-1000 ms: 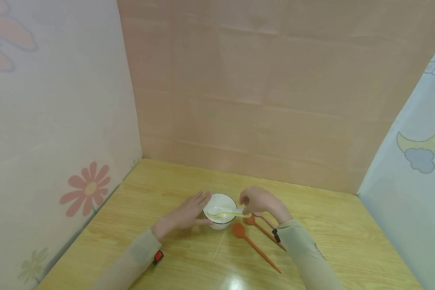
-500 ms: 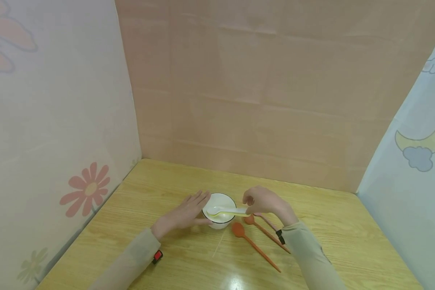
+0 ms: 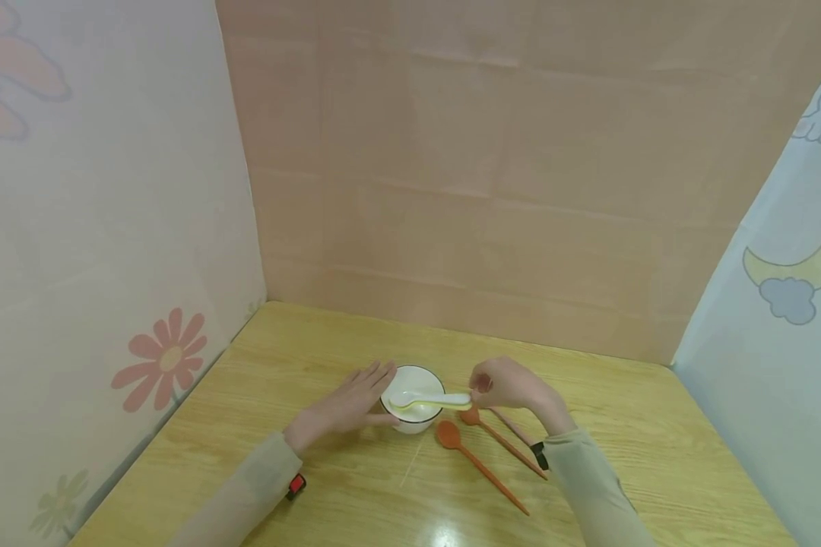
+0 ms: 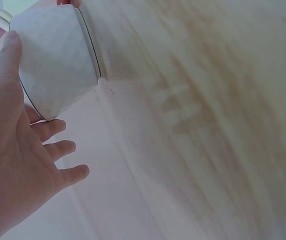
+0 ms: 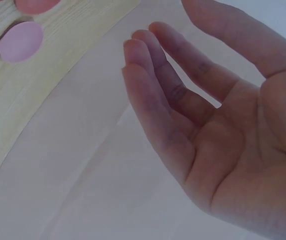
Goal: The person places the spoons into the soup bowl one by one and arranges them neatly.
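In the head view, a white bowl (image 3: 412, 428) with a dark rim stands on the table. My left hand (image 3: 342, 403) holds its left side, and the left wrist view shows the thumb against the outer wall of the bowl (image 4: 58, 55). A spoon (image 3: 434, 399), white on top with yellow along its underside, lies across the bowl, its head inside and its handle past the right rim. Beside the handle end is my right hand (image 3: 513, 384). In the right wrist view my right hand (image 5: 223, 130) shows loosely bent fingers with nothing between them.
Right of the bowl lie two orange spoons (image 3: 489, 475) with long handles, slanting toward the front right. A pink spoon (image 5: 20, 42) lies near them, partly behind my right wrist in the head view. Fabric walls (image 3: 486, 190) surround the wooden table (image 3: 342, 494).
My right hand has moved slightly right, off the spoon's handle, and more of the handle end shows. The spoon stays lying across the bowl. My left hand stays in place.
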{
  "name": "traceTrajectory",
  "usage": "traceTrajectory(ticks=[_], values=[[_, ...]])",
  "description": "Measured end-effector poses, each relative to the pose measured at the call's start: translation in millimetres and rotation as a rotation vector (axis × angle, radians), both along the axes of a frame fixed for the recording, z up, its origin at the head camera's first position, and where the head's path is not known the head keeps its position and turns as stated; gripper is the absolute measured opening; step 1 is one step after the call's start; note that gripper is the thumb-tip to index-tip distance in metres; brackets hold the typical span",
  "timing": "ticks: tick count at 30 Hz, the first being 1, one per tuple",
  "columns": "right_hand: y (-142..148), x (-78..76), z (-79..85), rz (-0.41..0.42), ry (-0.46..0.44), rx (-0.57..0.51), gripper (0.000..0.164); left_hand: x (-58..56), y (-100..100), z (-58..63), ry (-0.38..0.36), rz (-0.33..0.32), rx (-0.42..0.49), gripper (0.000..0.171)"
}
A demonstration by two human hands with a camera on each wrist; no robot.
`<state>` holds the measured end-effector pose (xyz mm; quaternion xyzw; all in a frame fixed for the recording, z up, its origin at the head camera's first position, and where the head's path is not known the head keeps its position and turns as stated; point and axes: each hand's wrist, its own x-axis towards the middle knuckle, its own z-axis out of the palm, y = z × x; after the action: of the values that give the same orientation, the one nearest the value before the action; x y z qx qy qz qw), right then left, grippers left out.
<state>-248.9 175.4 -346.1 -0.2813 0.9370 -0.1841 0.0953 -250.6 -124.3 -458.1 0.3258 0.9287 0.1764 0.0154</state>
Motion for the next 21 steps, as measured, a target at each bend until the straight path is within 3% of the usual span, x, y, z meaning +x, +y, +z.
traceTrajectory(ticks=[21], values=[[28.5,6.7,-22.0,-0.086,-0.055,-0.058,0.022,-1.0,-2.7,-4.8,-0.015,0.004,0.025,0.094]])
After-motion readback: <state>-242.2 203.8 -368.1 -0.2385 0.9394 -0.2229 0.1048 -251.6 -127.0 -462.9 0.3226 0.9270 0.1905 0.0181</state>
